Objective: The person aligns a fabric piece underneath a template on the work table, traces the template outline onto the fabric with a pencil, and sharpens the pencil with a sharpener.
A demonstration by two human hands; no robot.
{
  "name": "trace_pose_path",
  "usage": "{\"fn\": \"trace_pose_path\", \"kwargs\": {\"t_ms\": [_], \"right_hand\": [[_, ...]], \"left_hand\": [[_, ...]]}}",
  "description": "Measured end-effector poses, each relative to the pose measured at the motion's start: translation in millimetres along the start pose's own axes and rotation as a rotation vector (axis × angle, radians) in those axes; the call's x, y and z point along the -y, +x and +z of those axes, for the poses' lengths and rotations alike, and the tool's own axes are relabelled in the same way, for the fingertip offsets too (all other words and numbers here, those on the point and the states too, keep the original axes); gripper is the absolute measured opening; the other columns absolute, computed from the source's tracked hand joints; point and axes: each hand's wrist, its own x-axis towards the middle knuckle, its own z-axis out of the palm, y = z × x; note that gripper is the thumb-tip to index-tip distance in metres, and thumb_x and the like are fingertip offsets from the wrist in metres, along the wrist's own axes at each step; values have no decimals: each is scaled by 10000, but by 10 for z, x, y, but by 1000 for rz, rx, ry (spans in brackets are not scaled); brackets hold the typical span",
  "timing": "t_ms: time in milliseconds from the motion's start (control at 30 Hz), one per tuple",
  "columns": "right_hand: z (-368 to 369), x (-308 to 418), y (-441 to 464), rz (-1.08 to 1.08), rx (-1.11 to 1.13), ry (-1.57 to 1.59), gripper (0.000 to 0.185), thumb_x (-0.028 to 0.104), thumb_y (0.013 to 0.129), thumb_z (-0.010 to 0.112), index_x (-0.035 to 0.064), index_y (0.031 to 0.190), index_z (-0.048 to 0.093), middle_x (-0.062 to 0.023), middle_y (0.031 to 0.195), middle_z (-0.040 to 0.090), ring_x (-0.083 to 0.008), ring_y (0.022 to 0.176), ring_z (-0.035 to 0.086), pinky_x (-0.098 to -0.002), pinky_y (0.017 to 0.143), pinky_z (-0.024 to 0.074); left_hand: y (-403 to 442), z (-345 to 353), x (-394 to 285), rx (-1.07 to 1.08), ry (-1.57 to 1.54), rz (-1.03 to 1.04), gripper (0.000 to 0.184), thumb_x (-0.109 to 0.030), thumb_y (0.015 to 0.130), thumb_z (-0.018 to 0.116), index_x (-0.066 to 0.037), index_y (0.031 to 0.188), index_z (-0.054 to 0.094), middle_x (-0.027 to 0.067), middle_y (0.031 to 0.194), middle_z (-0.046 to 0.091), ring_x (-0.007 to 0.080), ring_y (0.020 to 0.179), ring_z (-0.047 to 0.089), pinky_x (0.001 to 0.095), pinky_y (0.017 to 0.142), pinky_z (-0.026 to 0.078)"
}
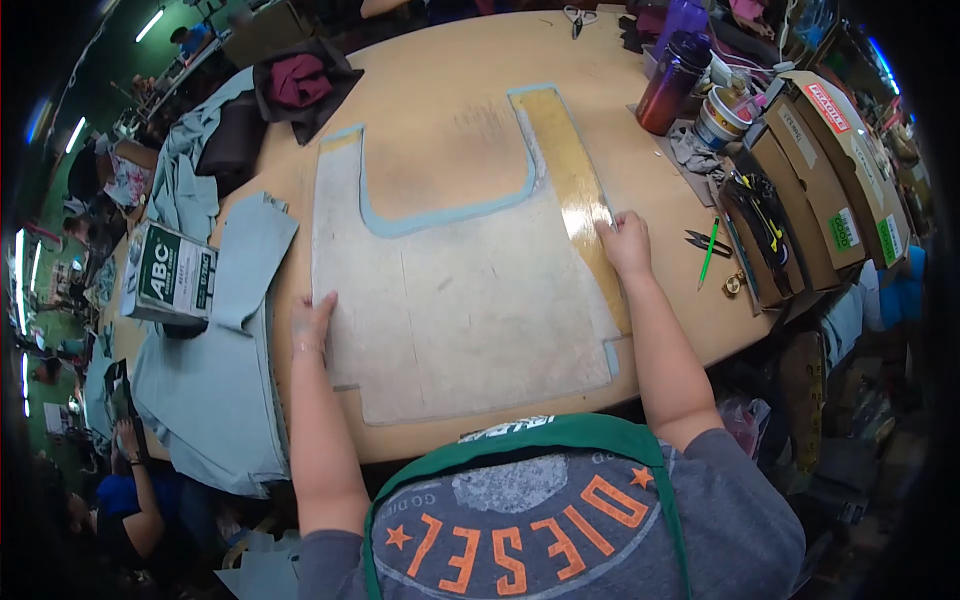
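Touching opposite edges of a pale, U-notched template [450, 290], head view: left hand [314, 320] at its left side, right hand [628, 245] at its yellow strip [572, 165]. Fingers bent at both edges; whether they pinch, cannot tell. Template flat on tan table [430, 60]; light-blue cloth [440, 224] rims the notch. Leftward: ABC box [175, 275], blue-grey fabric [205, 390]. Rightward: green pencil [708, 255].
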Motion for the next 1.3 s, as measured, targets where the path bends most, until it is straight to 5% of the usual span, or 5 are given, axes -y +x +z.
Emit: {"fn": "trace_pose_path", "kwargs": {"t_ms": [300,400,767,1233,1300], "right_hand": [[-219,45,-11,-209,-142,-83,336,285,692,633,31,897,553,-145,942,556,-302,900,533,-368,755,429],[-258,-55,-88,-56,248,-76,340,271,692,622,15,904,549,-174,918,574,-304,873,553,-363,740,437],[-296,8,3,56,366,138,423,283,665,684,-16,922,531,-153,865,585,-227,788,572,-314,686,449],[-132,-75,58,-108,159,8,428,204,724,595,16,1090,476,-217,1034,544,-328,981,521,-366,839,405],[-56,-164,95,-90,181,116,428,195,722,594,-20,1072,474,-221,1031,541,-308,983,522,-359,839,403]], "left_hand": [[222,-22,-212,-93,192,167,574,-309,659,698,39,1067,495,174,979,584,245,884,562,309,773,432],[417,-149,103,-34,256,109,598,-398,674,663,26,1065,507,188,975,584,259,894,565,321,785,429],[242,-231,-90,152,90,127,524,-394,665,686,5,967,530,91,829,581,155,763,529,284,705,417],[-186,-249,-282,320,-52,0,885,-248,654,706,-56,1313,147,164,1259,343,253,1093,410,373,850,389],[-216,-235,-274,302,19,101,860,-231,614,736,3,1274,237,168,1214,418,245,1059,460,336,888,386]]}}
